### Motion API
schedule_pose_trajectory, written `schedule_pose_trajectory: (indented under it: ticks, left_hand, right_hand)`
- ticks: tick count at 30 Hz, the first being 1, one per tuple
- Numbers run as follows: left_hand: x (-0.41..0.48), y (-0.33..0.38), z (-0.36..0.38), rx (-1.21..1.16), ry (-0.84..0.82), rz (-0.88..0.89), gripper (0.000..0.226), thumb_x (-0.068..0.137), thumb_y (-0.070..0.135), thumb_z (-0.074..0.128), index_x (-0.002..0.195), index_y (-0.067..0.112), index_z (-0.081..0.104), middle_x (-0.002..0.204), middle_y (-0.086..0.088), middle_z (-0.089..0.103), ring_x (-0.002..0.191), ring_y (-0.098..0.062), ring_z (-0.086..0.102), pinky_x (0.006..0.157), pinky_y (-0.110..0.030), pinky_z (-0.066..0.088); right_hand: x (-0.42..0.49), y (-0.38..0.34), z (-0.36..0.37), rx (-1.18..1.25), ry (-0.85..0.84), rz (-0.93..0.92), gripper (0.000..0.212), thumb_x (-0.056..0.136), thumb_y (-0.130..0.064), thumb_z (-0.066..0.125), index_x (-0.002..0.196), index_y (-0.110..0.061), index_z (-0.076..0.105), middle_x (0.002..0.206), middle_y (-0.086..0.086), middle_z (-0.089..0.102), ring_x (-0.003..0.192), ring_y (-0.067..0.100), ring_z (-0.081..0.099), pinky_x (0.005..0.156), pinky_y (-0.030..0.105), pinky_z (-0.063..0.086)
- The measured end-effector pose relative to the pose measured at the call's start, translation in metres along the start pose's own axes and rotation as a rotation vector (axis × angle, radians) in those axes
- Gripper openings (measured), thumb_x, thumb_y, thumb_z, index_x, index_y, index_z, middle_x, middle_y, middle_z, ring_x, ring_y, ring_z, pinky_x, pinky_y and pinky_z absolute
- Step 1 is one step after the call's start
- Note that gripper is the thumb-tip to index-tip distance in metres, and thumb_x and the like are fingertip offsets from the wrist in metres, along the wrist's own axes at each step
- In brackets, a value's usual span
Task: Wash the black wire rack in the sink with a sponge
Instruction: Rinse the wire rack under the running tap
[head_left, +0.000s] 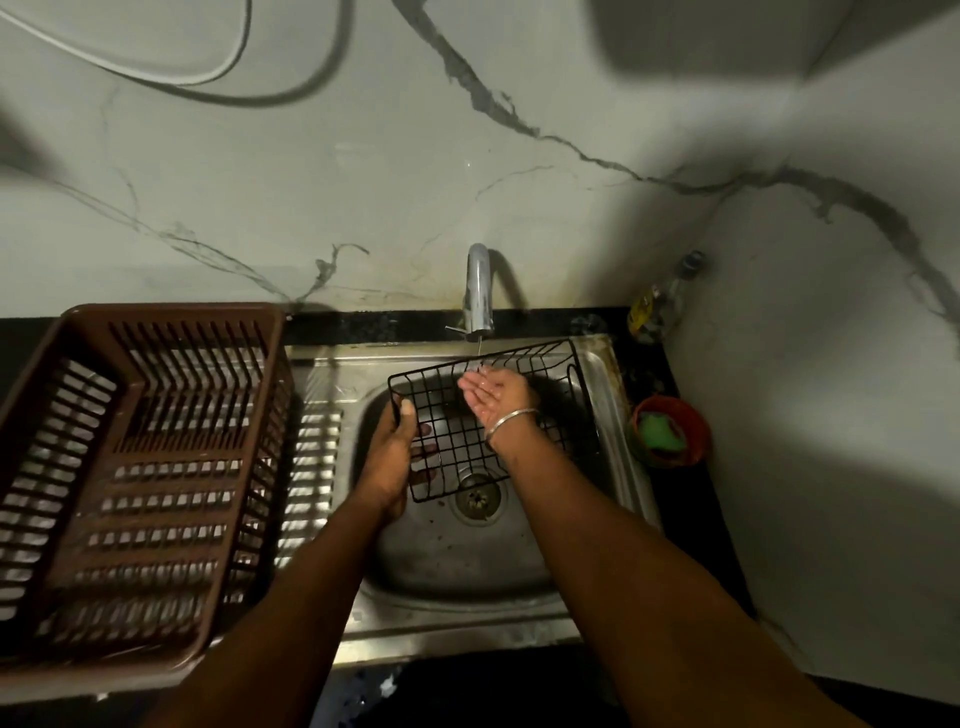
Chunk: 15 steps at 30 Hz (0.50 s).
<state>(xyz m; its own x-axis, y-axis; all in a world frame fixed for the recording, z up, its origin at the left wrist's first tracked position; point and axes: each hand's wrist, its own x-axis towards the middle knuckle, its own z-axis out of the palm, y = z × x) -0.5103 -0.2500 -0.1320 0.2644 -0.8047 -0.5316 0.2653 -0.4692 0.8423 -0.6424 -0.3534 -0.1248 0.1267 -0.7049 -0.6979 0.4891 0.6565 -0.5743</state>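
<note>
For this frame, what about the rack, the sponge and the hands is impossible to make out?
Head view only:
- Left hand: its fingers sit behind the black wire rack, partly hidden.
- Rack's right side: lost in shadow past the right hand.
- Green item in the orange bowl: too dim to confirm as a sponge.
- Bottle: label blurred.

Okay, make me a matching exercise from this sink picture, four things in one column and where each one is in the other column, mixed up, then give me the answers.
Things:
1. black wire rack
2. brown plastic dish basket
3. green sponge
4. right hand

Places:
A. in the small orange bowl right of the sink
B. on the counter left of the sink
C. palm up under the tap
D. gripped at its left edge by the left hand, over the sink basin

Pairs: 1-D, 2-B, 3-A, 4-C
</note>
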Motion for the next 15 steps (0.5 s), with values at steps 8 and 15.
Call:
schedule_pose_trajectory:
  ticks: [8,15]
  left_hand:
    - [0.001,-0.006,-0.007,-0.028,0.054,0.006,0.049,0.110,0.058,0.043,0.155,0.040,0.046,0.132,-0.009,0.067,0.112,-0.032,0.068,0.084,-0.050,0.059]
    - [0.002,-0.010,-0.012,-0.054,0.079,0.010,0.044,0.112,0.057,0.041,0.151,0.039,0.050,0.123,-0.005,0.070,0.102,-0.025,0.068,0.081,-0.047,0.057]
  right_hand:
    - [0.007,-0.023,-0.020,0.157,0.019,-0.002,0.044,0.110,-0.016,0.031,0.150,-0.001,0.044,0.151,0.019,0.053,0.148,0.033,0.045,0.111,0.038,0.045]
    - [0.006,-0.005,-0.017,-0.015,0.063,0.054,0.045,0.111,-0.019,0.026,0.147,-0.003,0.048,0.155,0.022,0.049,0.149,0.034,0.042,0.118,0.041,0.035]
